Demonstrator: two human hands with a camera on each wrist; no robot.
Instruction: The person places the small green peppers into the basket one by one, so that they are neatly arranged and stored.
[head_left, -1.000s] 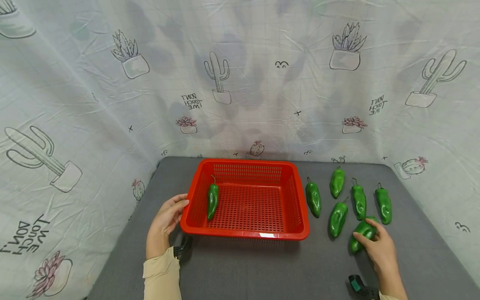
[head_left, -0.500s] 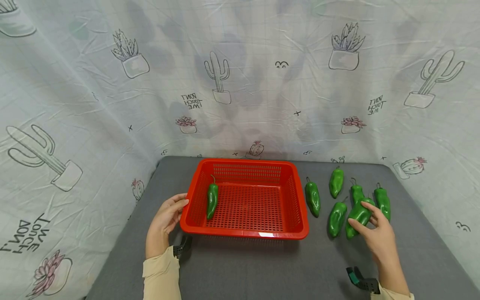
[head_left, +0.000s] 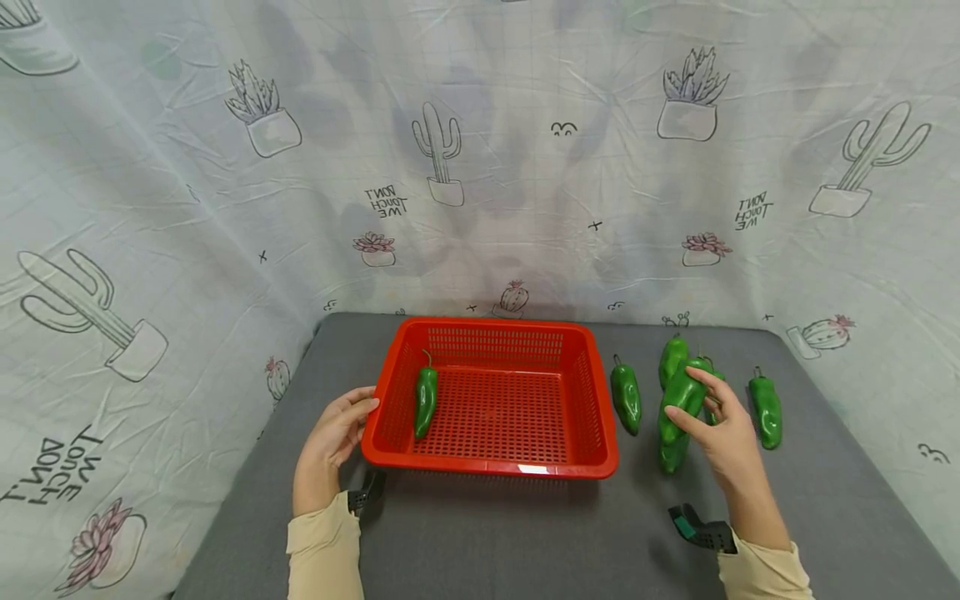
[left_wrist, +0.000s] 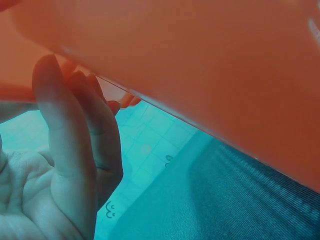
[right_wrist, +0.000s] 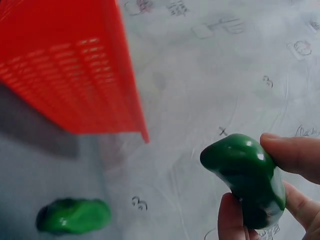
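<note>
My right hand (head_left: 731, 429) pinches a glossy green chili pepper (head_left: 684, 392) between thumb and fingers. In the right wrist view that pepper (right_wrist: 245, 175) is raised, its blunt tip pointing left toward the basket. From the head view it overlaps other peppers lying beneath and behind it. My left hand (head_left: 337, 429) grips the left rim of a red plastic basket (head_left: 487, 468). Up close in the left wrist view, the fingers (left_wrist: 70, 130) curl up against the underside of the basket's edge (left_wrist: 200, 75). Inside the basket, a single green pepper (head_left: 425, 404) lies along the left side.
Right of the basket lie more green peppers: one beside its wall (head_left: 626, 396), one at the back (head_left: 673, 354), one at the far right (head_left: 766, 408). Others are partly hidden by the held pepper. The grey table (head_left: 487, 542) meets a patterned curtain (head_left: 510, 167).
My right hand has lifted the pepper off the table and carried it left and away from me, above the others. My left hand and the basket stay where they were.
</note>
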